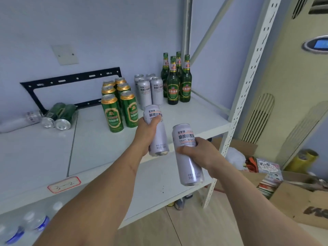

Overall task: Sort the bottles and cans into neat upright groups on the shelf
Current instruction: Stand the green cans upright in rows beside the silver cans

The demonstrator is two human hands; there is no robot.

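Holding a silver can in each hand, I'm over the front half of the white shelf (99, 150). My left hand (145, 134) is wrapped round the upper half of one silver can (158, 137), which tilts with its top toward the back; my right hand (200, 153) grips the middle of the other silver can (186, 157), nearly upright, its base hanging past the shelf's front edge. Neither can touches the shelf. Further back stand the sorted groups: six green cans (117, 102) in two rows, four upright silver cans (149, 89) just to their right, and four green bottles (177, 80) in the back right corner by the upright post (248, 82). Off to the left, two green cans (58, 116) lie on their sides with their bases facing me, and a pale bottle (19, 121) lies flat beside them. A red-bordered label (64, 184) is stuck on the shelf's front lip.
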